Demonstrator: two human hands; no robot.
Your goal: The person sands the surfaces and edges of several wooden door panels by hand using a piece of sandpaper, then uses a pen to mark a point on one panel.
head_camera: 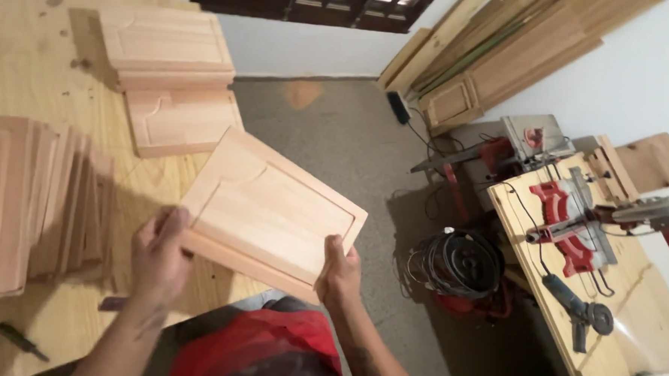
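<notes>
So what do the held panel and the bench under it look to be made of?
Panel: seemingly solid pale wood, bare and matte, with straight grain lines and a routed groove framing a raised centre; no sheen of varnish. Both the left hand and right hand grip its near edge. Bench: probably plywood or softwood sheet, yellowish, with knots and stains showing.

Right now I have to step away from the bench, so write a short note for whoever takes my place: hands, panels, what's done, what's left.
Left hand: grips the near-left corner of the raised wooden panel, fingers over its edge.
Right hand: grips its near-right corner.
The panel is held tilted above the workbench edge.
Done or left: cannot tell from this view. A row of panels leans at the left; a stack of panels and a single panel lie further back.
</notes>
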